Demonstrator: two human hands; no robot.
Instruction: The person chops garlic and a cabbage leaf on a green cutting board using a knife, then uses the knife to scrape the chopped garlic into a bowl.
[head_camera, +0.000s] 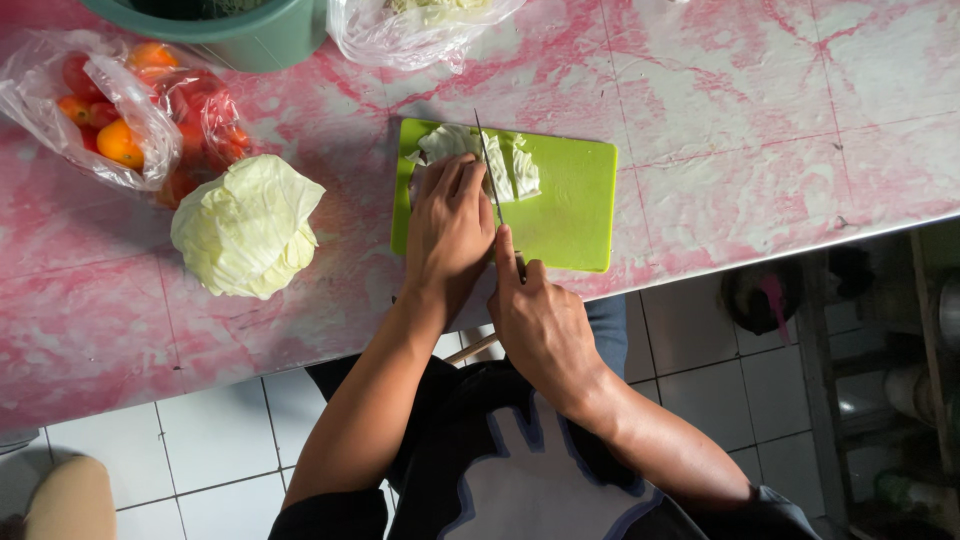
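A green cutting board (570, 205) lies on the pink marbled counter (720, 110). On its far left part sits a pale wedge of cabbage (440, 145), with cut strips (522, 170) to the right of the blade. My left hand (447, 228) presses down flat on the wedge. My right hand (535, 320) grips the handle of a knife (489, 170), index finger along its spine, blade standing edge-down in the cabbage.
A larger piece of cabbage (248, 228) lies left of the board. A clear bag of tomatoes (130, 110) sits at far left, a green tub (240, 30) and another plastic bag (415, 30) at the back. White tiled floor lies below the counter edge.
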